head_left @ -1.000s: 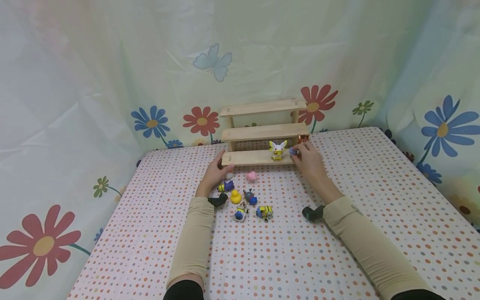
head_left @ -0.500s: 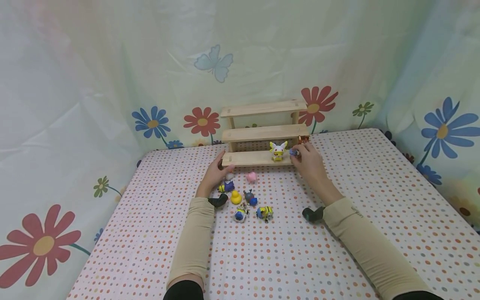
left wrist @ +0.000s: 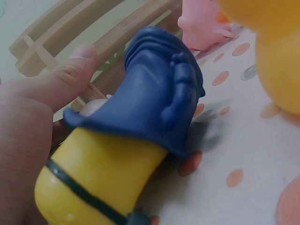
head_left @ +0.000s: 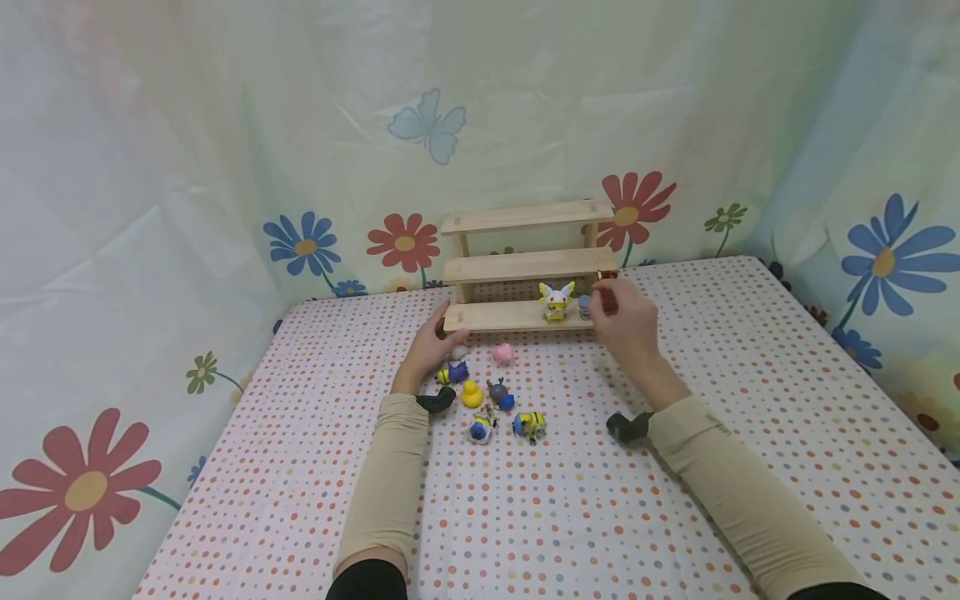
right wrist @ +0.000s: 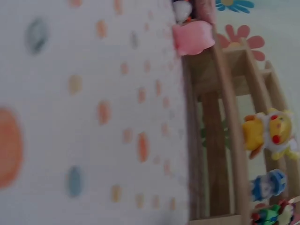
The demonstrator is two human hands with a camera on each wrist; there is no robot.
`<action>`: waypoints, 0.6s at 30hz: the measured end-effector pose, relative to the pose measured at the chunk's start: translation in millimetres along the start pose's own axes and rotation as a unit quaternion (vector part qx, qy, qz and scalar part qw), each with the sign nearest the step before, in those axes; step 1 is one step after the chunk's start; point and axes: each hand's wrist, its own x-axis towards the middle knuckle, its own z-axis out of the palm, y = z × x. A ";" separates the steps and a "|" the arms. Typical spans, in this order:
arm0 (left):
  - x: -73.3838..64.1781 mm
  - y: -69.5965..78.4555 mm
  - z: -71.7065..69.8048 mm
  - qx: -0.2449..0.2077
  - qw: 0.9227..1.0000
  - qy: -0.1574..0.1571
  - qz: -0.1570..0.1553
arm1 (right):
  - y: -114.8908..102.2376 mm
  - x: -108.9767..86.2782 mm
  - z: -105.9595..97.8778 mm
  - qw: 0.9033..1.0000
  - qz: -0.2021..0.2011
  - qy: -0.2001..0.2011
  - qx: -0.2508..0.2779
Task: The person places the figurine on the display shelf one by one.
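My left hand (head_left: 430,346) grips the left end of a three-step wooden shelf (head_left: 491,317), thumb at the front edge. By the shelf's right end is my right hand (head_left: 628,321), thumb and index finger apart, just right of a small blue figure (head_left: 584,307). That figure stands on the lowest step, untouched in the right wrist view. To its left stands a yellow figure with a white hood (head_left: 555,302). A brown-red figure (head_left: 607,275) is partly hidden behind my right fingers. In the left wrist view, a yellow and dark-blue minion figure (left wrist: 150,93) lies beside my left hand.
On the dotted tablecloth (head_left: 555,517) before the shelf are a pink pig (head_left: 503,354), a yellow duck (head_left: 471,393), a grey-blue figure (head_left: 500,394), a white-blue figure (head_left: 480,429) and a yellow-blue minion (head_left: 529,425). A flowered curtain (head_left: 525,100) hangs behind.
My right hand has let go of the blue figure and drawn slightly to the right, leaving it standing on the lowest step. The left hand stays at the shelf end.
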 end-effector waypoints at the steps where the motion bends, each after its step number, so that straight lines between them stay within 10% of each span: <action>1: -0.1 0.2 0.0 0.000 1.000 0.000 0.001 | -1.9 1.5 -2.1 0.999 -0.020 0.033 0.018; 5: -0.4 0.7 -0.3 -0.004 1.000 -0.001 0.006 | -19.4 5.3 -9.5 0.979 -0.107 0.138 0.103; 9: -0.5 1.0 -0.6 -0.003 1.000 -0.001 0.008 | -52.1 2.6 -12.5 0.952 -0.221 0.130 0.170; 14: -2.1 0.7 -0.4 0.008 1.000 0.002 0.012 | -93.0 -10.9 -10.8 0.933 -0.265 -0.181 0.163; 18: -2.7 0.5 0.5 0.011 1.000 0.005 0.018 | -110.4 -27.0 -4.2 0.857 -0.176 -0.482 0.044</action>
